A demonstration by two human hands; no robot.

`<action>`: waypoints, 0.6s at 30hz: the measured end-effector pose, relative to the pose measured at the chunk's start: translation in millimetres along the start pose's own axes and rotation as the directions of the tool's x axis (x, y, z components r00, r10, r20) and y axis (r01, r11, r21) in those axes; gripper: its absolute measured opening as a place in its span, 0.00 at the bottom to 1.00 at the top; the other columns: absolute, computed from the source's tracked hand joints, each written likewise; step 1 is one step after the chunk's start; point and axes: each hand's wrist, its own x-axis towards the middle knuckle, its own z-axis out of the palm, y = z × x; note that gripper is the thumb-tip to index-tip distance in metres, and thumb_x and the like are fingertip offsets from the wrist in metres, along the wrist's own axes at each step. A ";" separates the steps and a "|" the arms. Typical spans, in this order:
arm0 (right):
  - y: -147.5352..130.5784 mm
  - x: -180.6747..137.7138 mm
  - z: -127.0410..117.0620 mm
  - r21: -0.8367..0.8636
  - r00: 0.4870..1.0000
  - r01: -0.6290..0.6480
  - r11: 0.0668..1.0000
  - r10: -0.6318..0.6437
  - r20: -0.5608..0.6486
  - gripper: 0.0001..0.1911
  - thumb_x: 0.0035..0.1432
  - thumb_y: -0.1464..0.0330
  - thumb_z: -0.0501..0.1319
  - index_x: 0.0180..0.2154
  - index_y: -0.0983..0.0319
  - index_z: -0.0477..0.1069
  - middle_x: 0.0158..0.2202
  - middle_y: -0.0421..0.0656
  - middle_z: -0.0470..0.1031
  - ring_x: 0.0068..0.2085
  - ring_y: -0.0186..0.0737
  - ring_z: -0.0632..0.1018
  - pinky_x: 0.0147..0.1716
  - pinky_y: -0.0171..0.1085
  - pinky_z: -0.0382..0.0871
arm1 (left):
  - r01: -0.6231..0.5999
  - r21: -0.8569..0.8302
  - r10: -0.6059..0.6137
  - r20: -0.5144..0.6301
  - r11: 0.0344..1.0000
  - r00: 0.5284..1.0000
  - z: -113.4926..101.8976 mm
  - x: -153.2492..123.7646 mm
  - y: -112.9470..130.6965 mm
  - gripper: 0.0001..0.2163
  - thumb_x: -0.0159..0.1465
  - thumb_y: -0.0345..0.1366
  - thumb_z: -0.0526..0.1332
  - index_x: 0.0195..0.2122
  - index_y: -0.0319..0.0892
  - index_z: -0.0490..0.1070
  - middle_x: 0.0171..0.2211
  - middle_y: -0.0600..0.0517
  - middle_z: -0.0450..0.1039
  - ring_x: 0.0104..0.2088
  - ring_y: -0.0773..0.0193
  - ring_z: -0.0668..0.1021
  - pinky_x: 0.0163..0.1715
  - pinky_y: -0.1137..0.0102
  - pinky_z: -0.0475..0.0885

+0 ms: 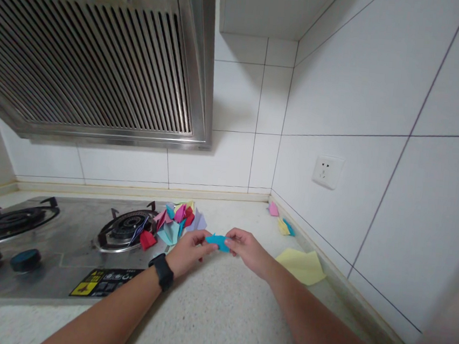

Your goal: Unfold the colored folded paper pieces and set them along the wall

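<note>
Both my hands pinch a small blue folded paper [217,241] held just above the speckled countertop [216,306]. My left hand [189,252], with a black watch on the wrist, grips its left end with closed fingers. My right hand [244,248] grips its right end, fingers closed too. Just behind my left hand lies a heap of folded coloured papers [176,222], pink, red, teal, yellow and lilac, at the edge of the gas stove [64,242].
A yellow paper sheet [302,265] lies on the counter to the right by the tiled wall. Small pink [273,209], yellow and blue [286,227] folded pieces sit along the wall's base. A wall socket [327,171] is above them. A steel range hood [94,56] hangs over the stove.
</note>
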 end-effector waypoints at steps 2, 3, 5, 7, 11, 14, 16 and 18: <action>2.9 -0.2 0.6 -0.038 0.999 -0.011 0.999 0.012 0.032 0.13 0.55 0.59 0.62 0.33 0.62 0.68 0.24 0.36 0.66 0.25 0.31 0.66 0.26 0.32 0.58 | -0.010 0.045 0.012 -0.030 0.999 0.999 0.2 0.6 -1.3 0.15 0.58 0.47 0.63 0.30 0.37 0.70 0.23 0.55 0.64 0.23 0.69 0.67 0.20 0.75 0.65; 3.6 -0.2 0.4 -0.055 0.999 -0.009 0.998 0.012 0.044 0.13 0.55 0.59 0.62 0.33 0.62 0.68 0.25 0.37 0.66 0.26 0.31 0.66 0.26 0.32 0.58 | -0.015 0.065 0.018 -0.042 0.998 0.999 -0.2 0.9 -1.3 0.15 0.58 0.47 0.62 0.28 0.37 0.69 0.23 0.55 0.64 0.23 0.69 0.67 0.20 0.75 0.64; 3.0 -0.4 -0.2 -0.076 0.999 0.012 0.997 -0.008 0.054 0.12 0.56 0.58 0.61 0.35 0.62 0.69 0.27 0.38 0.68 0.27 0.32 0.67 0.27 0.32 0.59 | -0.026 0.102 0.032 -0.062 0.994 0.998 -1.3 1.5 0.4 0.16 0.59 0.47 0.62 0.27 0.37 0.68 0.24 0.55 0.64 0.24 0.69 0.67 0.20 0.76 0.64; 0.9 -0.7 -0.7 -0.087 0.999 0.032 0.996 -0.028 0.044 0.13 0.56 0.58 0.60 0.36 0.61 0.69 0.28 0.39 0.68 0.28 0.32 0.67 0.28 0.32 0.60 | -0.027 0.125 0.035 -0.063 0.992 0.997 -1.5 1.7 3.3 0.16 0.59 0.47 0.61 0.26 0.37 0.68 0.24 0.55 0.63 0.24 0.70 0.66 0.21 0.76 0.64; 0.1 -0.5 -0.7 -0.108 0.999 0.045 0.993 -0.043 0.023 0.12 0.56 0.59 0.61 0.33 0.62 0.70 0.26 0.38 0.68 0.27 0.32 0.66 0.28 0.32 0.59 | -0.009 0.116 0.014 -0.037 0.993 0.999 1.7 1.6 6.8 0.17 0.60 0.48 0.60 0.27 0.37 0.68 0.24 0.55 0.63 0.24 0.69 0.66 0.21 0.75 0.65; 2.6 0.2 -0.7 -0.101 0.999 0.041 0.994 -0.039 0.017 0.12 0.55 0.59 0.61 0.32 0.63 0.70 0.25 0.38 0.68 0.26 0.31 0.66 0.27 0.32 0.59 | -0.004 0.105 0.008 -0.034 0.995 0.999 3.8 1.9 4.9 0.17 0.60 0.49 0.60 0.27 0.37 0.67 0.24 0.54 0.63 0.24 0.69 0.67 0.20 0.76 0.64; 2.8 0.0 -0.9 -0.085 1.000 0.028 0.996 -0.028 0.007 0.12 0.54 0.60 0.62 0.32 0.62 0.70 0.25 0.37 0.68 0.26 0.31 0.66 0.27 0.32 0.59 | 0.005 0.089 -0.001 -0.048 0.996 0.999 4.4 2.2 3.4 0.18 0.61 0.49 0.59 0.27 0.38 0.67 0.24 0.54 0.63 0.24 0.69 0.66 0.19 0.76 0.64; 0.3 -1.1 -0.6 -0.038 0.999 -0.004 0.999 0.005 0.032 0.11 0.54 0.61 0.61 0.33 0.62 0.69 0.25 0.37 0.68 0.26 0.31 0.68 0.27 0.31 0.59 | 0.017 0.058 -0.013 -0.070 0.998 0.997 4.5 2.2 3.6 0.17 0.61 0.49 0.59 0.28 0.38 0.66 0.23 0.55 0.63 0.23 0.69 0.66 0.18 0.76 0.63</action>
